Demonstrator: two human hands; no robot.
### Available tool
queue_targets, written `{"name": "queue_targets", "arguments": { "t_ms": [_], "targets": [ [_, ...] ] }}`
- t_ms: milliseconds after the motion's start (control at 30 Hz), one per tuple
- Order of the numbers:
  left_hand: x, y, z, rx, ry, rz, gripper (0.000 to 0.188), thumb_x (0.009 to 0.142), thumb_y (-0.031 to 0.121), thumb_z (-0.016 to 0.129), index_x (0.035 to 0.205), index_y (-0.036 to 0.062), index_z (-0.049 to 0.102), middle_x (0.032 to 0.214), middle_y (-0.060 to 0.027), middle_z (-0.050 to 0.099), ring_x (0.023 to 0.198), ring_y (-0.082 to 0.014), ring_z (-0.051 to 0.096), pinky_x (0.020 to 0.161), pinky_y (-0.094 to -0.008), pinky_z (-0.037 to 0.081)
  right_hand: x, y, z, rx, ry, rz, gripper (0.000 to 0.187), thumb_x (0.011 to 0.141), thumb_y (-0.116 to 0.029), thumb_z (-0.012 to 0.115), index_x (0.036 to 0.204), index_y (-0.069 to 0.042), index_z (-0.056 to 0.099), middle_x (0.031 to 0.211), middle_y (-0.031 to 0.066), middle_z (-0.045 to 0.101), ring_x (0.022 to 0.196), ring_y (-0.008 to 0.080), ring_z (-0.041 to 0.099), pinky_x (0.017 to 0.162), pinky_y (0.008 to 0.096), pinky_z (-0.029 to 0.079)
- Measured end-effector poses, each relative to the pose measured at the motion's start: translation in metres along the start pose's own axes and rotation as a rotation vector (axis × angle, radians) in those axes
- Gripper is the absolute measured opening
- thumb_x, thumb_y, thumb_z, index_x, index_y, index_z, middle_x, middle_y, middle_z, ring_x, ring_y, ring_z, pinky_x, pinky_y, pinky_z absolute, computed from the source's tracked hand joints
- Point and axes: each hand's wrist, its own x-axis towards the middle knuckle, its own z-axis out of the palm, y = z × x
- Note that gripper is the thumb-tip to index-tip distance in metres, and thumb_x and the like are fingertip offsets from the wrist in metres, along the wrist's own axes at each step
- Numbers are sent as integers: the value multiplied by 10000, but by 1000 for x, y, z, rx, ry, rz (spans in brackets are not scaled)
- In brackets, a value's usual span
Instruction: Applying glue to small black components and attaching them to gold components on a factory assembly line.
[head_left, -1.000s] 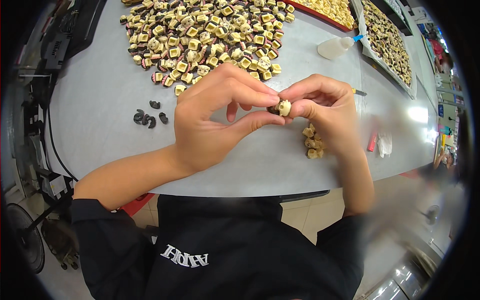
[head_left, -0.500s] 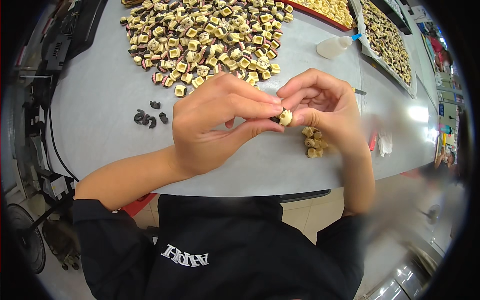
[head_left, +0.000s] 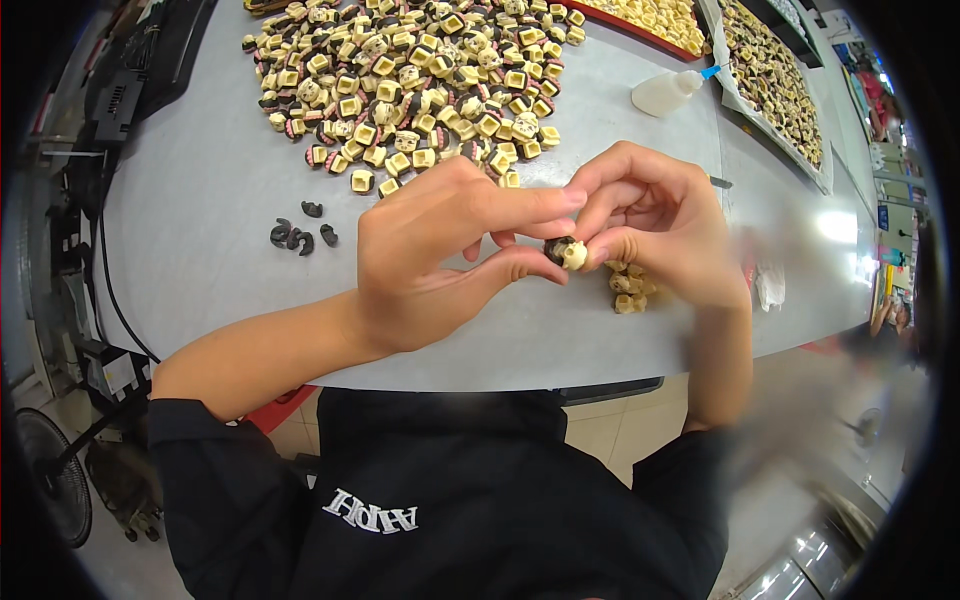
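Between thumb and fingers my right hand (head_left: 655, 215) pinches a small cream doll-head piece (head_left: 574, 255) with a black hair-like part (head_left: 557, 248) against its left side. My left hand (head_left: 440, 255) is spread around that side, its index finger above the piece and its thumb below. The left thumb tip is close to the black part; whether it touches I cannot tell. Left of my hands lie several loose black curved pieces (head_left: 300, 238). Under my right hand sits a small cluster of cream pieces (head_left: 628, 292), partly covered.
A large heap of cream, black and pink pieces (head_left: 400, 90) spreads across the grey table (head_left: 250, 330). Farther right stand a white squeeze bottle (head_left: 665, 93) with a blue tip, a red tray (head_left: 640, 35) and a lined tray (head_left: 775, 90), both full of pieces.
My left index finger and thumb have parted, uncovering more of the black part. Both hands have shifted slightly toward me, with the doll-head piece still in my right hand.
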Motion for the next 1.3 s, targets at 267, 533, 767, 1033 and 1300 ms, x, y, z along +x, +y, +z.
{"name": "queue_targets", "arguments": {
  "t_ms": [267,533,767,1033,1300],
  "targets": [
    [-1,-5,0,-96,41,-82,527,675,-15,752,1131,36,494,834,-33,681,647,-62,574,496,-166,393,5,7,4,60,31,-60,286,756,42,662,1019,26,551,823,87,651,784,128,629,724,245,502],
    [0,-7,-2,-107,24,-136,596,694,-35,738,1172,6,384,840,-74,671,682,-75,601,523,-155,407,9,16,4,308,51,-6,286,768,17,674,1019,18,537,868,94,649,825,147,624,753,264,507],
    [-2,-6,1,-144,69,-126,549,686,23,760,1134,37,443,800,-24,686,642,-57,589,480,-151,384,7,12,-1,231,-31,58,409,725,-5,716,1057,6,478,856,83,625,785,124,612,706,239,500],
    [-2,-8,-1,-58,-125,-41,609,693,-46,735,1185,2,380,857,-100,667,697,-96,621,520,-161,415,8,9,-4,158,-71,80,426,728,-10,716,1076,9,472,853,78,627,796,117,608,721,222,486],
    [-3,-7,-1,-56,-89,-109,599,691,-30,746,1175,20,396,880,-87,664,671,-78,583,540,-161,415,9,12,-2,139,-34,-12,390,770,-25,674,1100,4,469,946,108,646,894,126,600,801,244,476]
  ]
}}
